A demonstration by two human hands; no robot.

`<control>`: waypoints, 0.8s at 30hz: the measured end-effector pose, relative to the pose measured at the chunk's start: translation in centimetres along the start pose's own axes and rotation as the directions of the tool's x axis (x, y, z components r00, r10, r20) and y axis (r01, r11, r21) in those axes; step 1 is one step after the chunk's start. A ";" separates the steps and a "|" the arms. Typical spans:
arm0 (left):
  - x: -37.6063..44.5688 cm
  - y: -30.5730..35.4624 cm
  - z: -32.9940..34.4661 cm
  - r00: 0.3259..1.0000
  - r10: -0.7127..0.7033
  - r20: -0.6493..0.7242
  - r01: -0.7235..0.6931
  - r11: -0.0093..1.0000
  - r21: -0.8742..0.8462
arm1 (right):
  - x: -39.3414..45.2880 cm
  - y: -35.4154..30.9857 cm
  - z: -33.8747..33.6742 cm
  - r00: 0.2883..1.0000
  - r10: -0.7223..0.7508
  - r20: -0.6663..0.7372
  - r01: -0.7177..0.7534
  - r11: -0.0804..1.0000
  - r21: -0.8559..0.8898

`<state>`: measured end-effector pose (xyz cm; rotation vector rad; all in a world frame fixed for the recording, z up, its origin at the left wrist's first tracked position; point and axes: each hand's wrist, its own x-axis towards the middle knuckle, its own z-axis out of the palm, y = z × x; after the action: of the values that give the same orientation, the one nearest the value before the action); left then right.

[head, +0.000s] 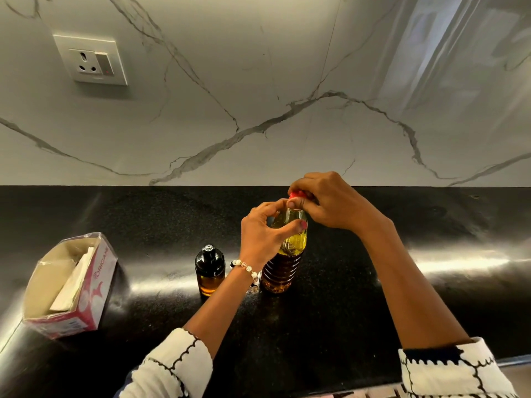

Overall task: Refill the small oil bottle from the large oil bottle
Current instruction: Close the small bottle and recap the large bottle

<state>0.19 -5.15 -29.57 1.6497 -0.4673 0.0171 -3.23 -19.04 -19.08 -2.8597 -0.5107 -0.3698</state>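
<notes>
The large oil bottle (283, 265), clear ribbed plastic with amber oil, stands upright on the black counter (330, 326). My left hand (263, 234) grips its upper shoulder, thumb across the front. My right hand (327, 201) pinches the red cap (297, 194) at the bottle's top; most of the cap is hidden by my fingers. The small oil bottle (209, 270), dark amber glass with a black top, stands upright just left of the large one, apart from both hands.
An open pink and white cardboard box (71, 285) with folded paper inside sits at the counter's left. A marble wall with a socket (90, 60) rises behind the counter. The counter's front edge runs along the bottom right.
</notes>
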 end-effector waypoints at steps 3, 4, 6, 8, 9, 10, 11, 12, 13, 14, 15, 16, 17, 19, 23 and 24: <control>0.1 0.2 0.2 1.000 -0.003 -0.004 0.004 1.000 0.004 | -0.1 -0.2 0.4 0.997 0.037 -0.069 -0.038 0.999 -0.015; 0.1 0.1 0.1 1.000 -0.001 -0.004 0.001 1.000 0.006 | -0.1 -0.3 0.6 0.994 0.049 -0.094 -0.050 0.999 -0.016; 0.1 0.0 0.0 1.000 0.005 0.002 -0.005 1.000 0.009 | -0.2 -0.7 1.1 0.986 0.090 -0.144 -0.092 0.996 -0.009; -0.1 -0.1 0.0 1.000 0.004 0.002 -0.004 1.000 0.016 | -0.4 -1.1 1.6 0.970 0.149 -0.190 -0.151 0.988 0.005; -0.1 -0.1 0.0 1.000 0.005 -0.006 -0.005 1.000 0.023 | -0.4 -1.3 1.8 0.960 0.183 -0.211 -0.186 0.982 0.003; -0.1 -0.1 0.1 1.000 0.008 -0.014 -0.008 0.999 0.033 | -0.5 -1.5 2.1 0.948 0.213 -0.236 -0.221 0.975 -0.009; -0.1 0.0 0.2 1.000 0.014 -0.021 -0.013 0.999 0.044 | -0.5 -1.7 2.4 0.933 0.241 -0.265 -0.257 0.966 -0.027; -0.1 0.0 0.3 0.999 0.019 -0.027 -0.018 0.999 0.052 | -0.5 -1.9 2.6 0.918 0.267 -0.295 -0.292 0.955 -0.044; -0.2 0.0 0.3 0.999 0.022 -0.030 -0.021 0.999 0.051 | -0.4 -2.2 2.8 0.902 0.291 -0.318 -0.324 0.944 -0.056; -0.1 0.0 0.3 0.999 0.021 -0.031 -0.020 0.999 0.047 | -0.4 -2.3 3.0 0.889 0.311 -0.335 -0.351 0.934 -0.064; -0.2 0.0 0.4 0.999 0.018 -0.030 -0.017 0.999 0.042 | -0.3 -2.4 3.1 0.880 0.328 -0.344 -0.371 0.926 -0.066; -0.2 -0.1 0.3 1.000 0.008 -0.027 -0.006 0.999 0.043 | -0.3 -2.4 3.1 0.873 0.343 -0.345 -0.387 0.920 -0.064; -0.2 -0.1 0.3 1.000 -0.004 -0.021 0.005 0.999 0.044 | -0.3 -2.4 3.0 0.872 0.355 -0.336 -0.394 0.918 -0.053; -0.3 -0.2 0.3 0.999 -0.037 -0.010 0.037 0.999 0.028 | -0.4 -2.0 2.5 0.891 0.353 -0.284 -0.363 0.932 0.019; -0.4 0.6 -0.1 0.998 -0.058 0.017 0.059 0.997 -0.041 | -0.7 -1.4 0.9 0.966 0.205 -0.160 -0.179 0.971 0.159; -0.3 0.6 -0.2 0.998 -0.056 0.015 0.057 0.997 -0.048 | -0.6 -1.2 0.7 0.971 0.180 -0.160 -0.156 0.976 0.149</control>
<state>-0.20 -4.92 -29.01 1.6152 -0.4277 -0.0470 -4.08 -17.91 -19.75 -2.6834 -0.2483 -0.5250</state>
